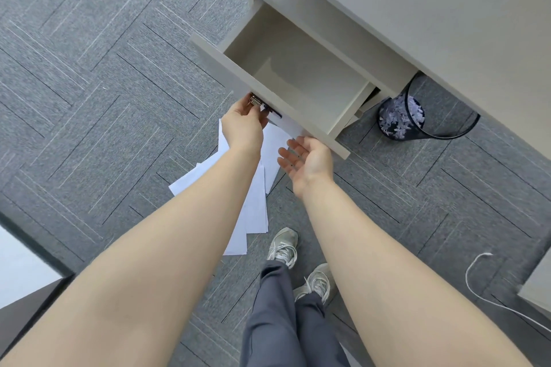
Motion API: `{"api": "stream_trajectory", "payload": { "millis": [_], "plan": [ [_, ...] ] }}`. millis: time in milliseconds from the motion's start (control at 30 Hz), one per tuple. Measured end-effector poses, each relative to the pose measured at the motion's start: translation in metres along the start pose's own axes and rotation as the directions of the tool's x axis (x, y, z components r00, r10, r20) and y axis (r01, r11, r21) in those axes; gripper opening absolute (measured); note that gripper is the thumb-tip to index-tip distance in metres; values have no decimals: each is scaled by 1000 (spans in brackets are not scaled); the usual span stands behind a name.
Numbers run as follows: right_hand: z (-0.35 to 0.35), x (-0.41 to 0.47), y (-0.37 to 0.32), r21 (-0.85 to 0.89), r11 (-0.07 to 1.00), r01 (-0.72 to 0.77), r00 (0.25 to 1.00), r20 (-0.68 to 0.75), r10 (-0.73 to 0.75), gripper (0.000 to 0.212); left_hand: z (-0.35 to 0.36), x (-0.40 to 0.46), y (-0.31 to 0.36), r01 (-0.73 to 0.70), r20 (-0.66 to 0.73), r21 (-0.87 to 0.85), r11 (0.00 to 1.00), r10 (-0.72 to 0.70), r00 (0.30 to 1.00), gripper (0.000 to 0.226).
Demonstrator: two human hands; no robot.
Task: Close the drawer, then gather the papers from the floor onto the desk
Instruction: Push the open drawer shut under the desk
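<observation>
The pale grey drawer (301, 68) stands pulled far out from under the desk (432, 3), and its inside looks bare. My left hand (244, 125) is at the drawer's front panel, fingers curled around the metal keys (257, 101) hanging there. My right hand (307, 158) hovers open, palm up, just below the front panel's right end, touching nothing. Several white papers (253, 205) lie fanned out on the grey carpet under my forearms, partly hidden by my left arm.
A black mesh wastebasket (401, 119) with shredded paper stands under the desk, right of the drawer. My two sneakers (284, 247) are just below the papers. A white cable (477, 283) trails on the carpet at right. Dark furniture (26, 292) fills the lower left corner.
</observation>
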State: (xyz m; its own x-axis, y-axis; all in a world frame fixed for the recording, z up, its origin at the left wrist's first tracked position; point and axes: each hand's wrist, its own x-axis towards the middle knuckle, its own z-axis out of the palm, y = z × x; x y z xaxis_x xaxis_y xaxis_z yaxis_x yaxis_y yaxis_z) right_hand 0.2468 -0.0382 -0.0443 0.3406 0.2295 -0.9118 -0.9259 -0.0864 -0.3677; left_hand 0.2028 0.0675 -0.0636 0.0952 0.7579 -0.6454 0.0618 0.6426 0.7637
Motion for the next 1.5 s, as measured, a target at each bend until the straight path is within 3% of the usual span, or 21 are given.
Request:
{"api": "stream_trajectory", "payload": {
  "millis": [467, 700, 1500],
  "plan": [
    [4, 25, -54, -13, 996, 84, 996, -7, -84, 24, 61, 26, 9, -25, 15, -22, 999, 25, 1000, 34],
    [4, 34, -75, -38, 994, 106, 994, 11, -106, 31, 85, 38, 12, -61, 12, 47, 997, 61, 998, 30],
    [8, 51, -111, -15, 991, 131, 991, 24, -130, 26, 117, 53, 27, -128, 59, 208, 970, 118, 991, 25]
  ]
}}
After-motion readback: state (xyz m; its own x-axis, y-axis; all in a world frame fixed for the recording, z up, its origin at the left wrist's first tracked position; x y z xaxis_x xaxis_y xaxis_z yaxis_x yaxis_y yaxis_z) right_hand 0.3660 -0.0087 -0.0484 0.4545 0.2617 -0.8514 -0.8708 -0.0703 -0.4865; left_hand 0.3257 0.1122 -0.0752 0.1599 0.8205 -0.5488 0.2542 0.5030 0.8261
